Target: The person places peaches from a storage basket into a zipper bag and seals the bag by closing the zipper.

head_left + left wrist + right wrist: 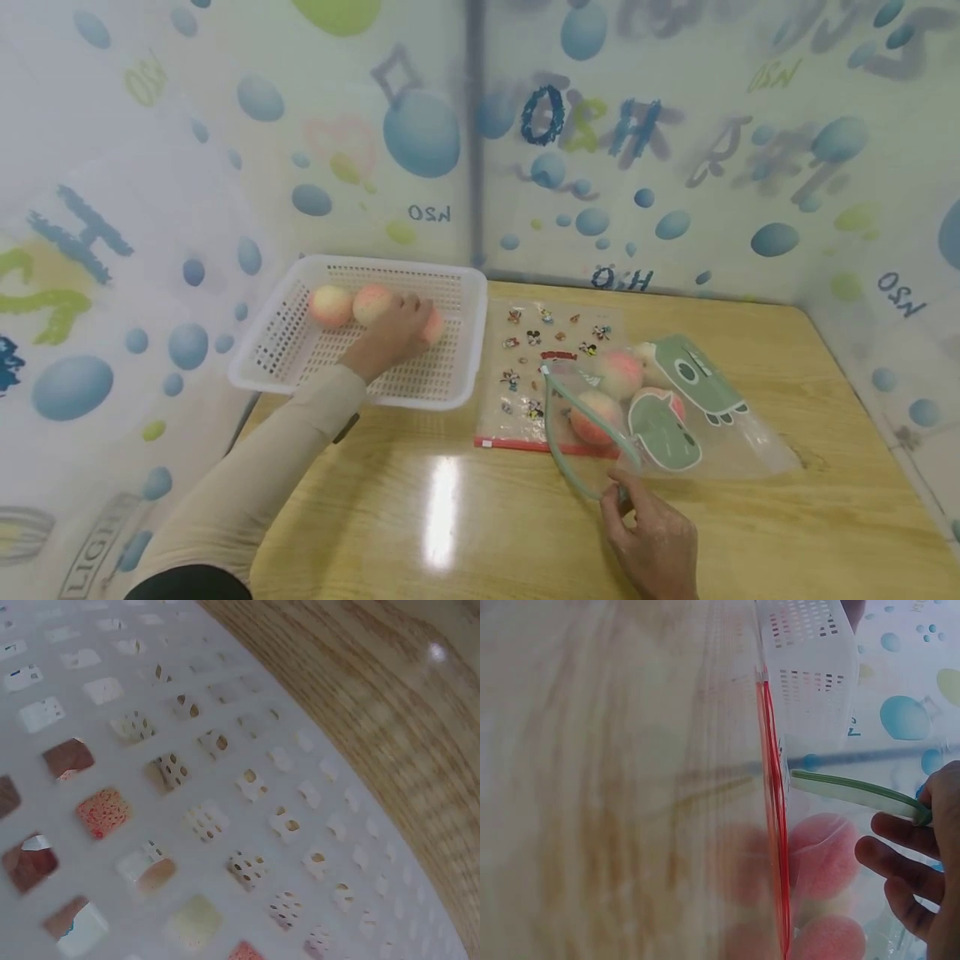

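Observation:
In the head view my left hand (393,332) reaches into a white perforated basket (247,367), its fingers curled over a peach (432,327) on the right. Two more peaches (330,306) lie to its left. The left wrist view shows mostly the basket wall (247,825), with bits of fingers and peach through the holes. With thumb and fingers my right hand (651,533) pinches the green zip edge (862,791) of a clear bag with green dinosaur prints (693,379). That bag's mouth gapes toward the basket, and several peaches (596,417) are inside it.
Under the dinosaur bag lies a flat clear bag with cartoon prints (525,375) and a red zip (517,444). Both rest on a wooden table (375,508), right of the basket. Behind stands a wall covering printed with blue drops (422,133).

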`<state>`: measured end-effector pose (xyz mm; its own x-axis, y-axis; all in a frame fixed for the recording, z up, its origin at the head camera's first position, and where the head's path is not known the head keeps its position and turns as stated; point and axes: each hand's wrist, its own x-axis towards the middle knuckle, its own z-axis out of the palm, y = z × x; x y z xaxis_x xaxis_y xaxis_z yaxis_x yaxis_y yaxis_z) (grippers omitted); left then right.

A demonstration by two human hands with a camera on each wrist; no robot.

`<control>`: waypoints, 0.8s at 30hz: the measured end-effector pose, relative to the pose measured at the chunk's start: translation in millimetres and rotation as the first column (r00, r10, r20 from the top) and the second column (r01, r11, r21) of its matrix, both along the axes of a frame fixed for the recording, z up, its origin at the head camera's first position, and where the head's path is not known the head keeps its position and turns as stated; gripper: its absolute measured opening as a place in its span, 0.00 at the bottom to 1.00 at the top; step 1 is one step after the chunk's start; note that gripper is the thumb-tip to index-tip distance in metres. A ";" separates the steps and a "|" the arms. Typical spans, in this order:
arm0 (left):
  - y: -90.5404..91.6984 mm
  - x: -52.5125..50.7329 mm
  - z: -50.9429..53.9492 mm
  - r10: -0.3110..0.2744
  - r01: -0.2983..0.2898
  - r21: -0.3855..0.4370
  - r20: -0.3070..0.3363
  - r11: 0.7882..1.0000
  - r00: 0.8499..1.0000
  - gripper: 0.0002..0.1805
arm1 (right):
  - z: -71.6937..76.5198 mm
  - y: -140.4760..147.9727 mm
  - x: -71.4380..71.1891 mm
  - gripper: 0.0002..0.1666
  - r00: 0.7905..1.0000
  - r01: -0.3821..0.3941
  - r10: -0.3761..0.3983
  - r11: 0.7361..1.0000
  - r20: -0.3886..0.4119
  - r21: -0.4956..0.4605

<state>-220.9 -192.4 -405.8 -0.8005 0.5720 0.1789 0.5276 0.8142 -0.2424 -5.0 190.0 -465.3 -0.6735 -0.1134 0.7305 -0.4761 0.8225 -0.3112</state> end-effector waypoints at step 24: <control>-3.6 26.4 -5.6 -0.121 0.099 0.295 0.057 0.950 0.991 0.25 | 2.9 -2.0 2.9 0.15 0.999 0.002 -0.002 1.000 0.040 0.004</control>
